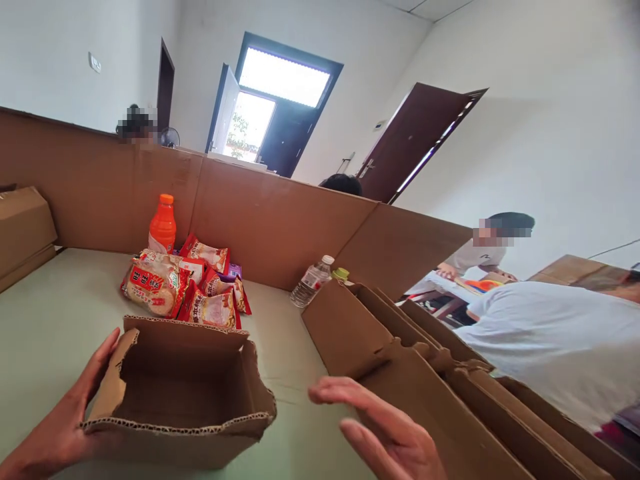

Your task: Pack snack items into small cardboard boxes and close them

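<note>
A small open cardboard box [190,443] with torn, ragged rims stands on the pale green table in front of me, with nothing visible inside. My left hand [67,427] grips its left side, fingers stretched along the wall and the thumb area partly hidden. To the right of the box, my right hand [385,427] hovers apart from it, fingers loosely spread and holding nothing. Just behind the box lie a rice cracker bag [155,285] and several red snack packets [213,308]. An orange drink bottle [163,227] stands behind them.
A clear plastic bottle [311,283] leans near a green-capped item [341,274]. Several cardboard boxes [440,407] line the right side; another cardboard piece [25,230] sits at far left. A cardboard partition [270,213] borders the table's back. People in white shirts [555,333] are at right.
</note>
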A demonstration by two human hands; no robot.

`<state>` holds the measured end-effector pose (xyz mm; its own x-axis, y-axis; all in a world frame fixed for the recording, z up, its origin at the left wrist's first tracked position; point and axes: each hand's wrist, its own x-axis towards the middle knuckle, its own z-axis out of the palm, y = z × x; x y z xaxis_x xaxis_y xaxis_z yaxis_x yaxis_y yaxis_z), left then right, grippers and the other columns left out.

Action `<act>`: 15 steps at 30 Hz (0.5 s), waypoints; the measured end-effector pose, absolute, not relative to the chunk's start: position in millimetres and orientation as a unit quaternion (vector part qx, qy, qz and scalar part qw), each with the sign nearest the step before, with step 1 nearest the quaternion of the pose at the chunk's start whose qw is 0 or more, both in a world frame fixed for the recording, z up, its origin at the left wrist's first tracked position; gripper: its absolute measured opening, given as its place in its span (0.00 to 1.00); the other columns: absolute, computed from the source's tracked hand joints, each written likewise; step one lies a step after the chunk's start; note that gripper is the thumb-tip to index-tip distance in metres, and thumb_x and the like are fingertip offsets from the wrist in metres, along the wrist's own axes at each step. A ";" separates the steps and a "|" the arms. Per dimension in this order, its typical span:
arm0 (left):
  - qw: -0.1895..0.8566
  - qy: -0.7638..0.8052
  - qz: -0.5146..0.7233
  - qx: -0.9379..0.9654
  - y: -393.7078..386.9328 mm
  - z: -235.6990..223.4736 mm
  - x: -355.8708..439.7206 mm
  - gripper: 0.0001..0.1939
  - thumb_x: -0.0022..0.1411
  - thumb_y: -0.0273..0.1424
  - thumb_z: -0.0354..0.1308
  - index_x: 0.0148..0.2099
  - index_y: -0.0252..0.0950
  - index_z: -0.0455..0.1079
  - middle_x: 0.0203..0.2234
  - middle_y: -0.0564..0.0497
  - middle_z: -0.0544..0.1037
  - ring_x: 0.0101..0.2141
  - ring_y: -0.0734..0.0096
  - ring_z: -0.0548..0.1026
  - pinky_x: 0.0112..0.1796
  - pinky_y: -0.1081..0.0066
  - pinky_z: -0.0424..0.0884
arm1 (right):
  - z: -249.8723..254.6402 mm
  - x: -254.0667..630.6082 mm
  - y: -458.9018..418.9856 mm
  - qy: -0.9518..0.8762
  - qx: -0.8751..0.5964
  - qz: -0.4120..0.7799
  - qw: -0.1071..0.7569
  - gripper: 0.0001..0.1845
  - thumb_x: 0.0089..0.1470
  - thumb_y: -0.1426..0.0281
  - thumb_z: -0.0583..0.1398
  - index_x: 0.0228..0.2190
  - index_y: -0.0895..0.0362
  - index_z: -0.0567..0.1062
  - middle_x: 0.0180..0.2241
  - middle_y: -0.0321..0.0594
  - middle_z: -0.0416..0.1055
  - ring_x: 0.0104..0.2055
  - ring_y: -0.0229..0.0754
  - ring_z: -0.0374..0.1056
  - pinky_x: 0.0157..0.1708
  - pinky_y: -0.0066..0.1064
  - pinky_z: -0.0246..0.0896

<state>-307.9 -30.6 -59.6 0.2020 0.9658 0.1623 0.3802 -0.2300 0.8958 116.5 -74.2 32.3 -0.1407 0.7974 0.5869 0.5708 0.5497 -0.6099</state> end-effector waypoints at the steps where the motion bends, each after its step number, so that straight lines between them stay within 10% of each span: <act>1: 0.376 0.501 0.403 0.667 -31.6 -60.8 -309.8 0.55 0.54 0.57 0.63 0.74 0.57 0.36 0.75 0.51 0.41 0.71 0.41 0.46 0.66 0.43 0.48 | 28.4 112.9 -61.4 -0.719 -0.478 0.133 0.486 0.13 0.61 0.58 0.60 0.37 0.51 0.82 0.34 0.43 0.81 0.38 0.47 0.79 0.38 0.31 0.75; 10: 0.429 0.501 0.430 0.617 -34.5 -87.5 -300.1 0.64 0.42 0.62 0.68 0.74 0.60 0.37 0.74 0.57 0.45 0.70 0.42 0.50 0.66 0.48 0.54 | 0.7 26.0 110.7 -0.736 -0.563 0.167 0.337 0.20 0.57 0.60 0.59 0.45 0.58 0.79 0.45 0.49 0.80 0.45 0.52 0.77 0.45 0.43 0.72; 15: 0.441 0.525 0.432 0.586 -10.9 -97.3 -302.4 0.45 0.57 0.59 0.59 0.72 0.55 0.52 0.66 0.52 0.67 0.65 0.41 0.63 0.63 0.43 0.62 | 7.7 -42.3 198.3 -0.785 -0.547 0.121 0.263 0.38 0.49 0.61 0.67 0.60 0.57 0.68 0.62 0.54 0.66 0.64 0.57 0.61 0.61 0.50 0.55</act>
<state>-302.4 -10.9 -97.3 0.0754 0.9962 0.0443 0.2344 -0.0609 0.9702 -42.3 198.3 7.7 -0.2626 0.9233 0.2803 0.7963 0.3714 -0.4774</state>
